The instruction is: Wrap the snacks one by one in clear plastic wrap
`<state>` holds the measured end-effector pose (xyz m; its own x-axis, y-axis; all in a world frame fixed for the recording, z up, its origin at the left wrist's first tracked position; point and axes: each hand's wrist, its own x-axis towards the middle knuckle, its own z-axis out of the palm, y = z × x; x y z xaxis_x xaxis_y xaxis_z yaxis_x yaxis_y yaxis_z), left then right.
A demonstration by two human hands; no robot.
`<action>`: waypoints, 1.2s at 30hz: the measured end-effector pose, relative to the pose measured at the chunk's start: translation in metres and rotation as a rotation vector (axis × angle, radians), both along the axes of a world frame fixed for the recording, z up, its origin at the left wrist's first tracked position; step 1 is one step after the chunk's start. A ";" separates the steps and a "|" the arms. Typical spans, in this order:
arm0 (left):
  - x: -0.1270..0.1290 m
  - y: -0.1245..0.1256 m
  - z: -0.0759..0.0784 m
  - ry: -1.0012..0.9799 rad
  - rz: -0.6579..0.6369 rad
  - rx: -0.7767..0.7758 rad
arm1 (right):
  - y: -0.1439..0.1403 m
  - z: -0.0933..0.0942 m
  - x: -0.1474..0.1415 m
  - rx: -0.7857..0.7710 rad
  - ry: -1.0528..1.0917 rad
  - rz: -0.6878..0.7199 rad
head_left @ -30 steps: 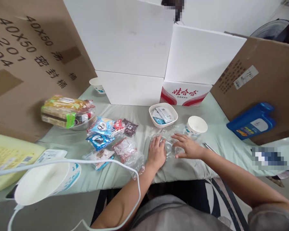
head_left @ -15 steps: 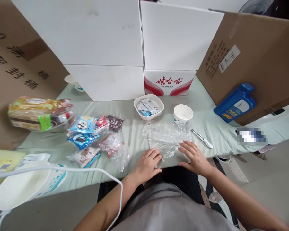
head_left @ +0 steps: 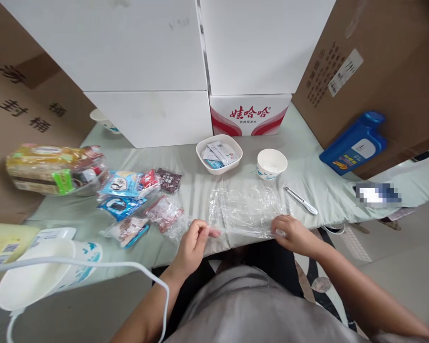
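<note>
Largest item on the cloth-covered table (head_left: 160, 157): stacked white boxes (head_left: 146, 114), of which the lower right one, the printed box (head_left: 250, 114), reads 娃哈哈 in red, with 饮用纯净水 in small dark characters beneath. The left brown carton (head_left: 28, 95) carries large black characters, among them 汤, 封 and 桶. The right brown carton (head_left: 396, 71) bears fine print, illegible, and a white label (head_left: 346, 72) with a barcode. Clear plastic film (head_left: 248, 202), unmarked, lies at the table's near edge between the hands. The left hand (head_left: 196, 242) has thumb and forefinger pinched together on its near left edge; the right hand (head_left: 293, 234) has its fingers curled closed over the near right corner. The blue bottle (head_left: 355, 143) leans against the right carton, its white panel's text too small to read. The white tray (head_left: 226, 169) holds printed sachets (head_left: 221, 152); the blue-patterned paper bowl (head_left: 268, 173) stands just beside it. The dark packet (head_left: 169, 180) shows pale lettering, unreadable. The white-handled cutter (head_left: 300, 200) lies right of the film.
</note>
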<state>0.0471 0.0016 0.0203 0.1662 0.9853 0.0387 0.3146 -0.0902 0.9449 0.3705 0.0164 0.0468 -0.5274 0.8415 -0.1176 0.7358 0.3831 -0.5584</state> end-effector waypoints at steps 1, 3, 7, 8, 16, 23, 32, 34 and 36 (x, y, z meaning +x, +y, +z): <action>0.001 0.004 -0.001 -0.011 0.051 -0.019 | 0.003 0.002 0.008 -0.084 0.079 -0.028; 0.006 0.014 -0.002 -0.012 0.130 -0.050 | 0.009 0.003 0.021 -0.228 0.227 -0.127; 0.023 0.041 0.001 0.124 0.245 -0.094 | 0.025 -0.013 0.033 -0.256 0.446 -0.390; 0.027 0.047 0.001 0.216 0.268 -0.095 | 0.029 -0.019 0.033 -0.241 0.475 -0.472; 0.042 0.067 -0.018 0.890 0.284 -0.024 | 0.035 -0.054 0.028 -0.104 0.408 -0.902; 0.043 0.060 -0.016 0.698 0.274 0.055 | 0.030 -0.044 0.025 0.099 0.327 -0.735; 0.043 0.059 -0.033 0.743 0.212 0.218 | 0.035 -0.042 0.027 0.164 -0.017 -0.872; 0.043 0.059 -0.030 0.792 0.234 0.301 | 0.036 -0.041 0.026 0.159 -0.085 -0.855; 0.047 0.057 -0.025 0.822 0.255 0.432 | 0.036 -0.041 0.024 0.166 -0.113 -0.832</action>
